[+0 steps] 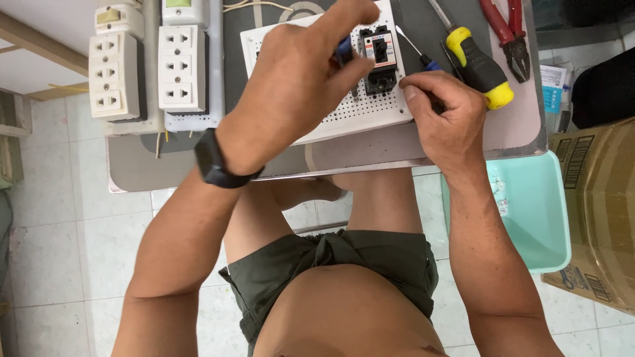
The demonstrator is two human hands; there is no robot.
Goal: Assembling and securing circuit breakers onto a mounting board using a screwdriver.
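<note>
A white perforated plastic board (357, 112) is seen, matt; a black glossy plastic breaker (380, 63) is mounted there; a yellow-black rubbery screwdriver handle (479, 66) and brown cardboard box (595, 211) are noted.

a white perforated mounting board (357, 112) lies flat on the grey table, turned a little so its near edge slants up to the right; rows of small holes cover its face. a small black circuit breaker (379, 58) stands on the board toward its far right part, with a pale label on top and a black toggle in the middle. just left of the breaker a blue-handled screwdriver (344, 47) is pinched upright, its thin shaft pointing down onto the board; most of the handle is hidden. the board's right edge sits under curled fingers.
</note>
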